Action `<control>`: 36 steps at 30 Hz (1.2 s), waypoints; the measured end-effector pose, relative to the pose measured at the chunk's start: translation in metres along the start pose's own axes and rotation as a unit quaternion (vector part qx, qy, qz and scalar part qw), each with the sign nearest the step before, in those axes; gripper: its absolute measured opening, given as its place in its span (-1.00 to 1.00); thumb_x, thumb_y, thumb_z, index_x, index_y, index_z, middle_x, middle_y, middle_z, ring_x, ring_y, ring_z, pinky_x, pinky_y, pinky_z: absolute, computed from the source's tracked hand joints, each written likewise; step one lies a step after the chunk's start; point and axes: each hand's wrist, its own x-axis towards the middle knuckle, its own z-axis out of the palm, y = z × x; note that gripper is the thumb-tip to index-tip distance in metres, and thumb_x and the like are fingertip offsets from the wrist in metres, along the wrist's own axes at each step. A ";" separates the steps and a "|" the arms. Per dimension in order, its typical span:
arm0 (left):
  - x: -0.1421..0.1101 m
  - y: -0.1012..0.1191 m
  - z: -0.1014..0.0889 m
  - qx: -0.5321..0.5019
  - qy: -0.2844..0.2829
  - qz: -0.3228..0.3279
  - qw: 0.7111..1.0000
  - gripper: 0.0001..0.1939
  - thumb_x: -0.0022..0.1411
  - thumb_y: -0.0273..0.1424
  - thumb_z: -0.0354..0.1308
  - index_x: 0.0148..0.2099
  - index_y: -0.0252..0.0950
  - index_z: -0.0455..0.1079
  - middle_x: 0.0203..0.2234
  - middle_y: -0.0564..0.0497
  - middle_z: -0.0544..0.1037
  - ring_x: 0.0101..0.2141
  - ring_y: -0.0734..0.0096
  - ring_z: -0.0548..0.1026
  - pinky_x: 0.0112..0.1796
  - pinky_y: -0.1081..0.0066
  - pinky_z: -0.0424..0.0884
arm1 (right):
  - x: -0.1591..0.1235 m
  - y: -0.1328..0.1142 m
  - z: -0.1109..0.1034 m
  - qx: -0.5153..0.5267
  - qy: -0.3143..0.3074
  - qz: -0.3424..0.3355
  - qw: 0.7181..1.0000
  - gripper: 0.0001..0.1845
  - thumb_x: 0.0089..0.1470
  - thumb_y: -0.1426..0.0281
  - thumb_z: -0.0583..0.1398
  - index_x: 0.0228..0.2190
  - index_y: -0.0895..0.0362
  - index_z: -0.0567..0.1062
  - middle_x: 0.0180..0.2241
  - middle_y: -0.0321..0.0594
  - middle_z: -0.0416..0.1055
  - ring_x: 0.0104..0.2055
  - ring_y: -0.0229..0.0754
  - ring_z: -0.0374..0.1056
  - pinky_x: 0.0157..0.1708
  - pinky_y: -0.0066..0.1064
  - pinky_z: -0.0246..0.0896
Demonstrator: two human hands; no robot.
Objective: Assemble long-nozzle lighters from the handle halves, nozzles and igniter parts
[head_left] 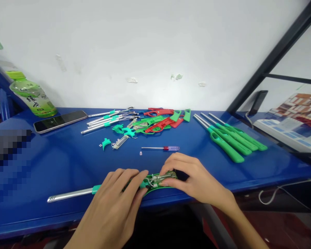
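A: And the grip! Left hand [116,200] is closed over the middle of the open lighter [152,190], fingers and thumb holding it down, while the right hand [197,176] pinches the clear tank [163,177] at its right end.

B: Where's that lighter lying?

A: On the blue table [75,159], on the near side of our landmark, the screwdriver [166,148]. Its metal tube [69,195] pokes out past the left hand, pointing left.

B: Take us across from the left, then!

A: Far left of the screwdriver, a dark blurred thing [7,147]. Beyond that, a green-capped bottle [33,97], leaning in view, and the phone [60,121] lying beside it.

B: Closer in?

A: Loose tubes [103,121] with teal collars and wires, back and left of the screwdriver; then a teal trigger [106,143] and a loose clear tank [121,142], both left of its tip. One tiny white piece [141,153] sits just on the near side of that tip!

B: And behind the screwdriver?

A: A jumbled pile of red and green half-shells [158,121].

B: Finish it off!

A: Right of the screwdriver, four closed green lighters [232,140], fanned, tubes pointing back. Farther right, behind a dark frame, a printed sheet [282,133].
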 end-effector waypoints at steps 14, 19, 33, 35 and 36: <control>-0.005 -0.010 -0.011 -0.004 -0.001 -0.058 0.998 -0.59 0.56 -0.23 0.05 0.37 -0.09 0.29 0.06 -0.04 0.55 0.00 0.14 0.51 0.02 0.15 0.44 | 0.000 -0.004 -0.002 -0.007 -0.008 0.010 1.000 -0.86 0.30 0.27 0.37 -0.16 0.05 0.61 -0.15 -0.30 0.57 -0.11 -0.22 0.48 -0.04 -0.44 0.30; -0.010 -0.030 -0.034 0.022 0.004 -0.052 0.998 -0.75 0.58 -0.25 0.01 0.13 -0.03 0.48 -0.05 0.07 0.61 -0.08 0.23 0.53 -0.04 0.24 0.37 | -0.002 -0.005 -0.002 -0.008 -0.006 0.012 1.000 -0.90 0.35 0.29 0.33 -0.15 0.04 0.60 -0.13 -0.29 0.57 -0.11 -0.21 0.48 -0.03 -0.42 0.30; -0.018 -0.040 -0.042 0.007 -0.020 -0.069 0.997 -0.66 0.57 -0.13 0.01 -0.05 -0.02 0.61 -0.15 0.10 0.68 -0.19 0.29 0.64 -0.16 0.32 0.51 | -0.002 -0.012 -0.004 -0.066 -0.028 0.013 0.997 -0.52 0.12 0.11 0.48 0.02 -0.08 0.57 -0.02 -0.29 0.57 0.00 -0.08 0.51 0.05 -0.31 0.35; -0.018 -0.040 -0.039 0.013 -0.013 -0.057 0.998 -0.69 0.56 -0.14 0.03 -0.02 -0.02 0.61 -0.15 0.08 0.69 -0.19 0.28 0.64 -0.17 0.31 0.54 | -0.002 -0.012 -0.004 -0.064 -0.023 0.015 0.998 -0.53 0.15 0.11 0.46 0.05 -0.09 0.57 0.01 -0.27 0.57 0.03 -0.05 0.51 0.07 -0.29 0.35; -0.018 -0.041 -0.037 0.013 -0.007 -0.054 0.998 -0.70 0.55 -0.15 0.04 -0.01 -0.03 0.60 -0.15 0.08 0.69 -0.19 0.28 0.64 -0.17 0.31 0.55 | -0.002 -0.012 -0.004 -0.060 -0.015 0.015 0.998 -0.56 0.18 0.12 0.44 0.05 -0.08 0.56 0.02 -0.26 0.57 0.05 -0.05 0.50 0.08 -0.28 0.35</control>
